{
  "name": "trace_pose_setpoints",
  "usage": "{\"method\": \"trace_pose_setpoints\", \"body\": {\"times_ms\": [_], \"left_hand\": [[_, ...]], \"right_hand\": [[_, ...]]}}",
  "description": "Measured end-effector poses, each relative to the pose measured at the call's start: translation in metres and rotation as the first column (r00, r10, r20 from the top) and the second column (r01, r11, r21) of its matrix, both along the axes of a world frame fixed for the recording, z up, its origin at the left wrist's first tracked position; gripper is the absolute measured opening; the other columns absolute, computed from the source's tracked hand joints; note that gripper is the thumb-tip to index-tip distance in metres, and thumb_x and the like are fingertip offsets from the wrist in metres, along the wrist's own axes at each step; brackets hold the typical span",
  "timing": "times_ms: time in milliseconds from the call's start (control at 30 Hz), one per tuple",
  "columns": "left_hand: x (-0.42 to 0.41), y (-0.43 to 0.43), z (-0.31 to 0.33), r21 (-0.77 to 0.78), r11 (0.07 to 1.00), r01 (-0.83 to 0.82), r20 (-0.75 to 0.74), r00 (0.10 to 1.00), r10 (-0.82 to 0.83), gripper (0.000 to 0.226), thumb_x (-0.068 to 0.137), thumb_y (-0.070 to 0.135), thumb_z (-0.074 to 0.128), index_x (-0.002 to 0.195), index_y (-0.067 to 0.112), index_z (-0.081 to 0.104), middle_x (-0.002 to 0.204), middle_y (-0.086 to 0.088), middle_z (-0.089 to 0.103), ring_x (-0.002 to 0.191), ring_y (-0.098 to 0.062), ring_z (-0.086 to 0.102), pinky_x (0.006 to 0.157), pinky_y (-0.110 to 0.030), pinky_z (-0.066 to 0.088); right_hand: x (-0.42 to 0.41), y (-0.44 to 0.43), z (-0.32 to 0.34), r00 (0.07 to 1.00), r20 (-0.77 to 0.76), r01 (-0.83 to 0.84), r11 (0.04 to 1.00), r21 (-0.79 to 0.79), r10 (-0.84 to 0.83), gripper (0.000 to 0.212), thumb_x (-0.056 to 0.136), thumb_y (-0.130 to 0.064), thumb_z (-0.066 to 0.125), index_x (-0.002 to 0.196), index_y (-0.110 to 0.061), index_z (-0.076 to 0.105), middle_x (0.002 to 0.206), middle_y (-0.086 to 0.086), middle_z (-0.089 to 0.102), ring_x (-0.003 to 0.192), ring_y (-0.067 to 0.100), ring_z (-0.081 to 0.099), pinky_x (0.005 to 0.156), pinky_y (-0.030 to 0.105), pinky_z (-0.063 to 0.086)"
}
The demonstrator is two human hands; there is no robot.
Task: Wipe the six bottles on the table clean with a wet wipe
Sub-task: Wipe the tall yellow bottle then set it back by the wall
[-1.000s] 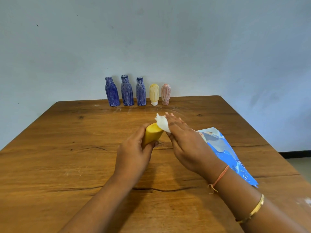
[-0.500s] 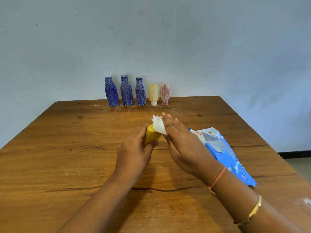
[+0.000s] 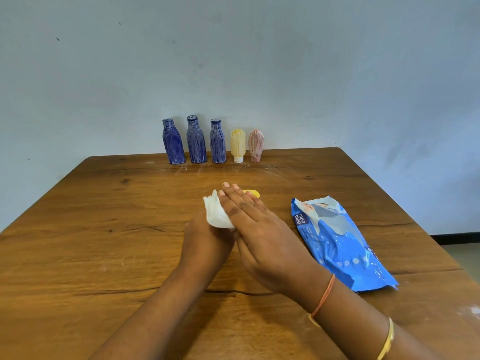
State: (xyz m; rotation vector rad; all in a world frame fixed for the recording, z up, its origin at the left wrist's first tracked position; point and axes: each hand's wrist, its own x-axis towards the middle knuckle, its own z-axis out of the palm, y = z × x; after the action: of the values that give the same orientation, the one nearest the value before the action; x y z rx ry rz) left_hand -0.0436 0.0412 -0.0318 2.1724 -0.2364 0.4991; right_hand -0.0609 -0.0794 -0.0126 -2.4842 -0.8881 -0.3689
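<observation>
Bottle (image 3: 251,193), held over the table (image 3: 104,203), looks light and slick when wet (plastic, probably): your left hand (image 3: 205,240) grips its lower end, your right hand (image 3: 259,229) presses the wipe (image 3: 217,214) on it, fingers flat.

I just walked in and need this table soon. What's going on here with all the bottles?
A person is wiping bottles clean. Their left grip holds a yellow bottle, mostly hidden, above the table. The right grip, fingers straight, presses a white wet wipe over it. Three blue bottles, a pale yellow bottle and a pink bottle stand in a row at the far edge. A blue wipes pack lies to the right.
</observation>
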Motion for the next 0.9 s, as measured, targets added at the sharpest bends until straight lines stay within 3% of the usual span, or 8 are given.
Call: {"method": "trace_pose_setpoints", "body": {"times_ms": [133,233,367,467,533,633,767,900], "left_hand": [[0.004,0.001,-0.003,0.085,0.995,-0.043,0.038,0.998,0.04,0.016,0.082,0.012,0.066,0.097,0.017,0.063,0.07,0.015,0.056,0.069,-0.012,0.055,0.053,-0.015,0.034],[0.007,0.005,-0.006,0.145,0.989,-0.011,0.086,0.996,-0.002,0.045,0.076,0.022,0.075,0.118,0.022,0.06,0.086,0.008,0.067,0.076,-0.013,0.06,0.058,-0.024,0.041],[0.005,0.005,-0.007,0.019,1.0,0.024,0.027,0.999,-0.025,0.044,0.078,0.027,0.073,0.117,0.034,0.056,0.088,0.018,0.063,0.081,-0.006,0.059,0.064,-0.02,0.044],[0.011,0.004,0.0,-0.197,0.98,0.009,-0.106,0.994,-0.03,0.036,0.078,0.025,0.073,0.103,0.039,0.051,0.093,0.015,0.062,0.087,-0.005,0.058,0.071,-0.028,0.049],[0.019,0.006,0.006,-0.379,0.925,-0.001,-0.202,0.976,-0.081,0.033,0.077,0.019,0.074,0.095,0.035,0.052,0.098,0.009,0.064,0.091,-0.009,0.06,0.075,-0.032,0.051],[0.029,0.009,0.006,-0.651,0.753,-0.096,-0.329,0.93,-0.165,0.032,0.077,0.011,0.072,0.098,0.027,0.054,0.104,-0.001,0.066,0.093,-0.017,0.063,0.076,-0.04,0.054],[0.037,0.012,0.002,-0.787,0.574,-0.227,-0.384,0.908,-0.167,0.038,0.079,0.01,0.069,0.11,0.016,0.049,0.101,-0.003,0.064,0.09,-0.02,0.063,0.061,-0.035,0.052],[0.042,0.013,0.0,-0.815,0.494,-0.304,-0.41,0.904,-0.12,0.066,0.077,0.008,0.071,0.131,0.016,0.034,0.114,-0.005,0.058,0.102,-0.025,0.06,0.063,-0.038,0.053]], "right_hand": [[0.006,-0.008,-0.004,0.996,0.037,0.076,0.997,0.026,-0.077,0.06,0.088,-0.026,0.018,0.146,-0.013,0.02,0.153,0.004,0.021,0.136,0.004,0.003,0.111,0.022,-0.004],[0.012,-0.023,-0.004,0.991,-0.017,0.133,0.991,0.017,-0.132,0.051,0.097,-0.021,0.026,0.147,-0.018,0.013,0.155,-0.002,0.016,0.131,-0.004,-0.004,0.103,0.008,-0.009],[0.022,-0.04,-0.012,0.969,-0.139,0.216,0.972,0.089,-0.202,0.047,0.099,-0.013,0.035,0.145,-0.018,0.026,0.151,-0.004,0.027,0.133,-0.004,0.011,0.105,0.008,0.004],[0.03,-0.048,-0.025,0.91,-0.317,0.354,0.898,0.262,-0.267,0.029,0.098,-0.015,0.038,0.122,-0.013,0.055,0.105,-0.003,0.062,0.097,0.001,0.053,0.083,0.013,0.04],[0.03,-0.046,-0.025,0.857,-0.448,0.452,0.79,0.414,-0.256,0.02,0.098,-0.015,0.04,0.098,-0.017,0.06,0.08,-0.002,0.059,0.076,0.009,0.053,0.063,0.021,0.039],[0.032,-0.044,-0.024,0.748,-0.646,0.577,0.629,0.521,-0.152,0.023,0.098,-0.018,0.042,0.091,-0.011,0.062,0.084,0.006,0.063,0.078,0.012,0.057,0.069,0.024,0.044],[0.03,-0.039,-0.024,0.565,-0.787,0.687,0.386,0.616,0.25,0.018,0.097,-0.015,0.043,0.098,-0.007,0.059,0.094,0.015,0.067,0.081,0.02,0.067,0.081,0.04,0.054],[0.023,-0.031,-0.025,0.404,-0.783,0.721,0.362,0.591,0.472,0.02,0.098,-0.014,0.041,0.103,-0.001,0.056,0.091,0.019,0.066,0.074,0.025,0.068,0.068,0.035,0.057]]}}
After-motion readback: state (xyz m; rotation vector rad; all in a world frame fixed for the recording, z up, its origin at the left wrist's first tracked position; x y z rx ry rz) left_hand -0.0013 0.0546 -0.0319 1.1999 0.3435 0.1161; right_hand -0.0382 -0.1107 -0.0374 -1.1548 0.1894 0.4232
